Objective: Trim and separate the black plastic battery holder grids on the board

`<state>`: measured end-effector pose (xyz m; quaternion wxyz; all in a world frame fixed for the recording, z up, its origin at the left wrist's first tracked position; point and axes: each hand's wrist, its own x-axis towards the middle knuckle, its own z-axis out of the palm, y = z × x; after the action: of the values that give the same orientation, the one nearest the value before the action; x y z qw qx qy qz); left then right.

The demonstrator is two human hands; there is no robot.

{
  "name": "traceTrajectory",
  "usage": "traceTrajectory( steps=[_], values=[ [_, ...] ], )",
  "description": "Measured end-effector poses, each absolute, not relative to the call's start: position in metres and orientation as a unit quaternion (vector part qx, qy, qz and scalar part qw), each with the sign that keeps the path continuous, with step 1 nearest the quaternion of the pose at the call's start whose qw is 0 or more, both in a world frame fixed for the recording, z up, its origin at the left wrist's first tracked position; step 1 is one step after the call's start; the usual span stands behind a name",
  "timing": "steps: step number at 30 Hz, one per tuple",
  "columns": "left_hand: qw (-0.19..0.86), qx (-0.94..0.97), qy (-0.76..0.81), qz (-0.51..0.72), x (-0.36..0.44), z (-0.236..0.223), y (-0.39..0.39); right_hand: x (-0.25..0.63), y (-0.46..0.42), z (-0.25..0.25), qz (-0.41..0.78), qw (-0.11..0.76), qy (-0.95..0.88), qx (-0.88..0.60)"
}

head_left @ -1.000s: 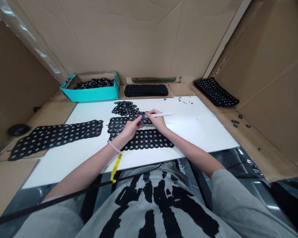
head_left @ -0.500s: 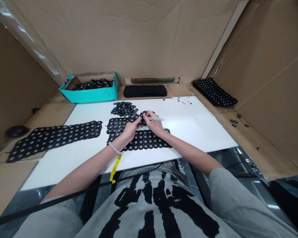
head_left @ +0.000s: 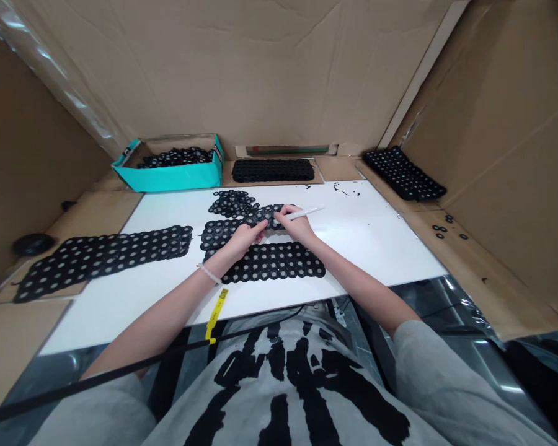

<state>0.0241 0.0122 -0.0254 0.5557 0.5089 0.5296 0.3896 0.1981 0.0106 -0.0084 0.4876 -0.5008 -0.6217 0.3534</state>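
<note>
The black ring-mesh strip (head_left: 265, 215) lies mid-frame on the white surface (head_left: 367, 248). It looks light and flexible, so take it by several joined rings, not one. Your left hand (head_left: 246, 235) pinches it; your right hand (head_left: 297, 226) closes on a white pen (head_left: 304, 214) against it. Another mesh sheet (head_left: 274, 261) lies just below; a teal box (head_left: 167, 179) sits upper left.

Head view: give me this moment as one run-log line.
left hand: on black ring sheet | right hand: on same sheet, holding white pen | under both: white board
</note>
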Motion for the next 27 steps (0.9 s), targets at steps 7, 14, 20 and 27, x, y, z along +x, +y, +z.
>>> traceTrajectory(
  steps=[7, 14, 20, 27],
  values=[
    [0.533, 0.508, 0.565, 0.372, 0.023, -0.025, 0.010, 0.196, 0.007, -0.013, 0.317, 0.464, -0.656, -0.503],
    [0.588, 0.477, 0.524, 0.390, 0.026, -0.020, 0.006, 0.190, 0.006, -0.020, 0.258, 0.428, -0.695, -0.517],
    [0.675, 0.359, 0.442, 0.469, 0.030, -0.014, 0.009, 0.202, 0.019, -0.014, 0.349, 0.517, -0.622, -0.474],
    [0.724, 0.234, 0.379, 0.528, 0.035, 0.000, 0.005, 0.208, 0.018, -0.002, 0.411, 0.500, -0.612, -0.455]
  ],
)
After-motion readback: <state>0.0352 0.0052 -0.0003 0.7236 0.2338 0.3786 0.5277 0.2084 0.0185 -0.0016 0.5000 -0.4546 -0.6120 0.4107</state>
